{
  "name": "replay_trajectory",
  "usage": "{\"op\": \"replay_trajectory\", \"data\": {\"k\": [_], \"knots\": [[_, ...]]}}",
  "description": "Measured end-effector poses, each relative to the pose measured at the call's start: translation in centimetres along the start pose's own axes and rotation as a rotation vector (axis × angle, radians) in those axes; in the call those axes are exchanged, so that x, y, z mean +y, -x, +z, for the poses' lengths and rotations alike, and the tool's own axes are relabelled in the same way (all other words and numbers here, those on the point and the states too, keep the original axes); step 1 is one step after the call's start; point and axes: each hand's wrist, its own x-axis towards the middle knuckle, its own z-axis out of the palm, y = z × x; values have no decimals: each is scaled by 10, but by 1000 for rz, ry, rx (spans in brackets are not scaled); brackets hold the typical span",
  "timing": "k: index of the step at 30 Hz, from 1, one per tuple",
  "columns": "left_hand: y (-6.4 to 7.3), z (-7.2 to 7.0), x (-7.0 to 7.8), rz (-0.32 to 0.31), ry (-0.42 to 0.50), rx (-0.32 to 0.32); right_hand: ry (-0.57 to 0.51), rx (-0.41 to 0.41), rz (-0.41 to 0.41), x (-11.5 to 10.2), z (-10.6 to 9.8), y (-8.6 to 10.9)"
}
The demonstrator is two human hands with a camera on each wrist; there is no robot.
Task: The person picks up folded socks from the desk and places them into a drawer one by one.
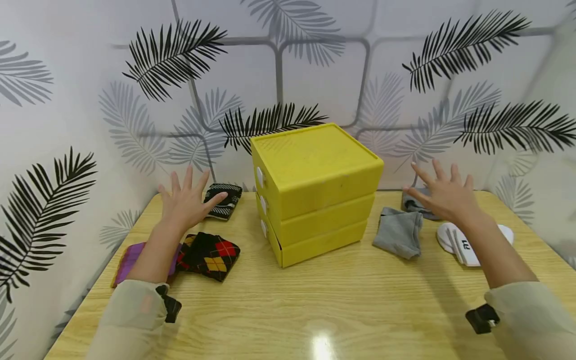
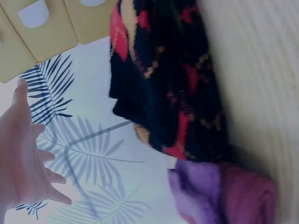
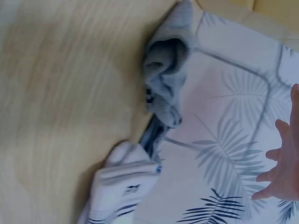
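Observation:
My left hand point(image 1: 183, 202) is held over the left side of the table with its fingers spread and nothing in it. Around it lie a folded black sock with white marks point(image 1: 225, 200), a black argyle sock with red and yellow diamonds point(image 1: 211, 255) and a purple folded sock point(image 1: 128, 262), partly hidden by the forearm. On the other side my right hand point(image 1: 450, 195) is raised, fingers splayed, holding nothing. Near it are a light grey folded sock point(image 1: 398, 233), a darker grey sock point(image 1: 409, 202) and white socks with dark stripes point(image 1: 454, 245), partly behind the forearm.
Between the hands stands a yellow three-drawer box point(image 1: 315, 190) with white handles on its left side; its lowest drawer sits slightly ajar. The wooden table point(image 1: 288, 310) ends at a wall covering point(image 1: 315, 75) with leaf prints. Each wrist wears a black camera mount.

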Motion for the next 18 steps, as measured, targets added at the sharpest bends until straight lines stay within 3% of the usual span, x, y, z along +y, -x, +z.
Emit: {"op": "replay_trajectory", "data": {"k": [7, 12, 18], "knots": [[-10, -22, 15, 119, 43, 101, -3, 120, -60, -23, -35, 6], [-17, -39, 37, 284, 77, 126, 27, 130, -151, -57, -61, 11], [-27, -41, 59, 495, 14, 98, 33, 112, -291, -111, -73, 15]]}}
